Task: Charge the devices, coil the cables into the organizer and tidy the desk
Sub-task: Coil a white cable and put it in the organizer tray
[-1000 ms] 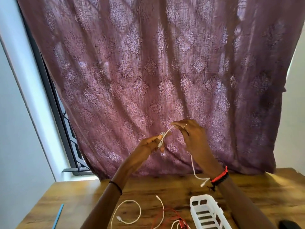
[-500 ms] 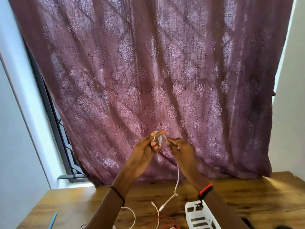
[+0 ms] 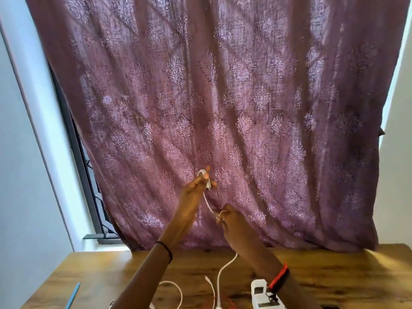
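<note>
My left hand (image 3: 196, 188) is raised in front of the curtain and pinches small loops of a white cable (image 3: 207, 200) between thumb and fingers. The cable runs down to my right hand (image 3: 229, 221), which grips it lower and to the right. Below that hand the cable's tail hangs to the desk near the bottom edge of the view. A white slotted organizer (image 3: 259, 293) stands on the desk under my right forearm, partly hidden by it.
On the wooden desk (image 3: 334, 282) lie another white cable loop (image 3: 176, 288), a thin white cable end (image 3: 209, 284) and red wire (image 3: 227, 302). A blue pen (image 3: 72, 296) lies at the left. A purple patterned curtain (image 3: 223, 108) hangs behind the desk.
My right hand has dropped away from my left, drawing a length of cable out between them. The camera has tilted up, so less of the desk shows.
</note>
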